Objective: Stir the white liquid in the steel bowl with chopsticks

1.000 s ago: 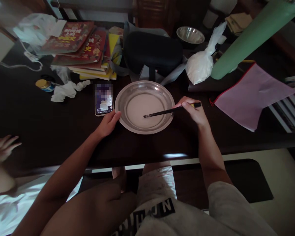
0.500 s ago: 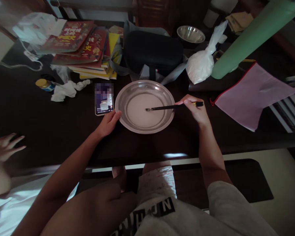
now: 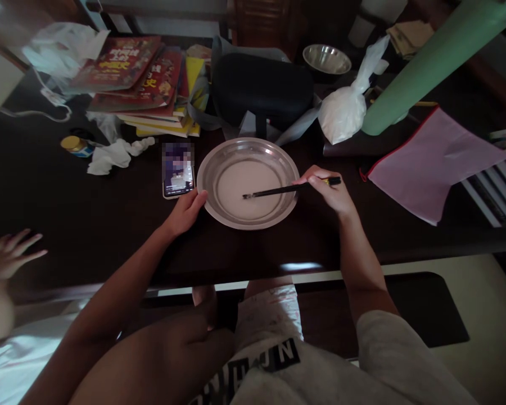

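Observation:
A wide metal basin [image 3: 248, 147] with whitish liquid [image 3: 253, 177] inside stands near the table's front edge. My left hand [image 3: 186, 212] grips its left rim, thumb on top and fingers mostly hidden beneath. At the right rim, my right hand [image 3: 326, 188] is closed around a pair of black chopsticks [image 3: 278, 190]. Their tips dip into the liquid left of the basin's middle, with some pale stuff clinging to them. Just left of the basin lies a lit smartphone [image 3: 177, 171], close to my left hand.
Behind the basin sits a black case [image 3: 262, 87]. A tied bag of white powder [image 3: 343, 115], a green cylinder [image 3: 438, 67] and a pink pouch [image 3: 432, 163] are at right. Books [image 3: 126, 73], crumpled tissue [image 3: 109, 157] and a gold-lidded jar [image 3: 76, 146] are left. Another person's hand [image 3: 12, 253] rests at far left.
The chopstick tips have moved slightly left and toward me in the liquid. My right hand has shifted a little left with them. My left hand and the basin have stayed put.

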Available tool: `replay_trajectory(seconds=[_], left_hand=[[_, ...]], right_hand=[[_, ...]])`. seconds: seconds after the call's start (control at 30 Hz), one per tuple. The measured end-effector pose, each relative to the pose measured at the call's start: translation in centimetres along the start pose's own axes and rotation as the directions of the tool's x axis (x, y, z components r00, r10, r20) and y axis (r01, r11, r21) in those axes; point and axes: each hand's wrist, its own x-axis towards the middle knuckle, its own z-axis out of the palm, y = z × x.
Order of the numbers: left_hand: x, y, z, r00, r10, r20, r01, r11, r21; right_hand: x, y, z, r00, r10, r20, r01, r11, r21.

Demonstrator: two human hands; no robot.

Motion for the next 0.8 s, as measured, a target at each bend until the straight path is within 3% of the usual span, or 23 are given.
replay_trajectory(seconds=[0.2, 0.37, 0.5, 0.67, 0.8], left_hand=[[0.00, -0.02, 0.00, 1.000, -0.001, -0.019, 0.002, 1.000, 0.011], [-0.01, 0.15, -0.05, 1.000, 0.011, -0.011, -0.011, 1.000, 0.018], [0.00, 0.03, -0.04, 1.000, 0.007, -0.011, -0.006, 1.000, 0.022], [0.05, -0.09, 0.01, 1.000, 0.014, -0.007, -0.013, 1.000, 0.022], [0.06, -0.03, 0.08, 0.999, 0.030, -0.011, -0.029, 0.999, 0.040]], right_hand=[[-0.05, -0.09, -0.05, 0.994, 0.004, -0.107, -0.002, 1.000, 0.017], [0.00, -0.02, 0.11, 1.000, -0.017, 0.017, 0.017, 1.000, -0.020], [-0.02, -0.06, -0.05, 0.993, -0.009, -0.118, 0.010, 1.000, 0.006], [0.04, -0.21, 0.14, 0.999, -0.010, 0.031, 0.011, 1.000, -0.013], [0.03, -0.20, 0.07, 0.996, -0.003, -0.093, 0.002, 1.000, -0.016]])
